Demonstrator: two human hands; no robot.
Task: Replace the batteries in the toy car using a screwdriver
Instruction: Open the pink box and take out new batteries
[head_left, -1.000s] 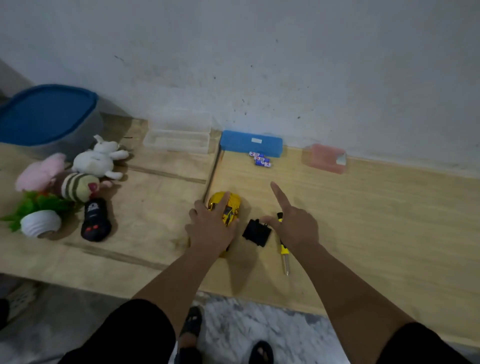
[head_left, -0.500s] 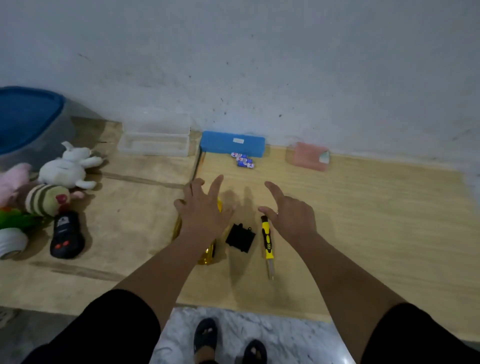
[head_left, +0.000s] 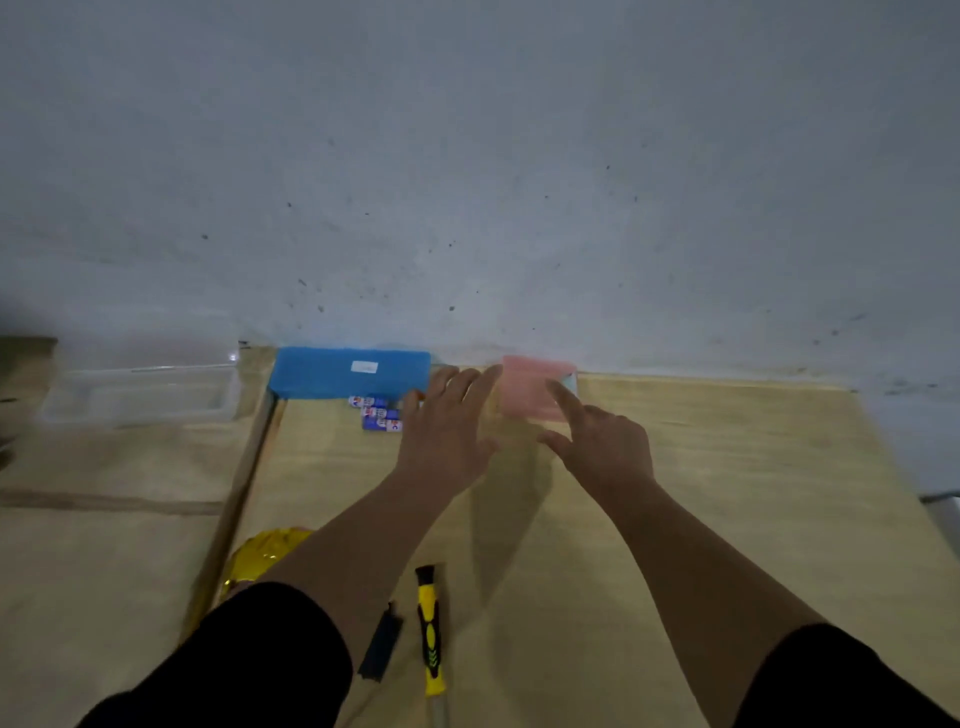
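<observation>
Right now we are holding both hands out over the far part of the table (head_left: 727, 467), fingers spread wide and gripping nothing. Our left hand (head_left: 447, 431) is stretching forward with its fingers (head_left: 470, 379) straight and fanned, the tips lying near the blue case (head_left: 350, 371) and just to the right of the batteries (head_left: 376, 413). Whether those tips are touching the wood we cannot tell, since the frame is blurring there. Our right hand (head_left: 605, 449) is reaching beside it, the forefinger pointing toward the pink box (head_left: 530, 387) and overlapping its near edge in this view; the other fingers are lying loosely relaxed.

Moving outward, the batteries are lying in a small cluster of blue and white cells on the table, just in front of the blue case, which is sitting against the wall (head_left: 467, 182). The pink box is resting by the wall too, a little to the right of the case.

Closer to us, between our forearms, the screwdriver (head_left: 431, 631) with its yellow and black handle is lying flat on the table, untouched, its shaft pointing toward us. Just to its left a small black cover (head_left: 382, 649) is lying, partly hidden by our left arm. Further left, the gold toy car (head_left: 260, 556) is peeking out from beneath our left forearm and black sleeve (head_left: 234, 665), well apart from both hands.

Off to the far left a clear plastic tray (head_left: 140, 395) is sitting near the wall.
</observation>
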